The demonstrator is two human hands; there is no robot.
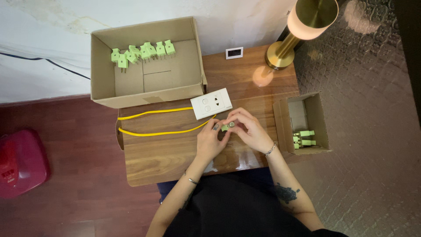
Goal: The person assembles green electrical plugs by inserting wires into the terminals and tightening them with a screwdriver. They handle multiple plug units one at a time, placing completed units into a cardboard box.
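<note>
Head view, two hands [209,141] [251,130], one green plug [225,127]

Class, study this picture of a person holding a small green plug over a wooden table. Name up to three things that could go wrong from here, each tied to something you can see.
1. The plug is pinched only by fingertips of both hands, left hand and right hand; it might slip.
2. The yellow cable loops close to the left hand and could snag.
3. The small box overhangs the table edge and may tip if knocked.
</note>
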